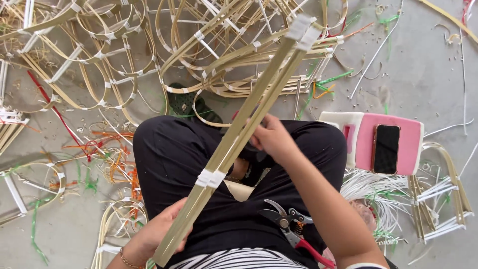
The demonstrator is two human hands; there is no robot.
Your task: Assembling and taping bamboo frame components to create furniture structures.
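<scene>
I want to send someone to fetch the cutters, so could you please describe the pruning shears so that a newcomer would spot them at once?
Start at the person's lap in black trousers, below the long bundle of bamboo strips that both hands hold. The pruning shears lie on the thigh under the right forearm. They alone are metal, with grey blades and a red handle.

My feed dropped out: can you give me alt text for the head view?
A seated person's left hand and right hand hold a long bundle of bamboo strips bound with white ties, above their lap. Red-handled pruning shears lie on the lap; a phone rests on a pink stool.
</scene>
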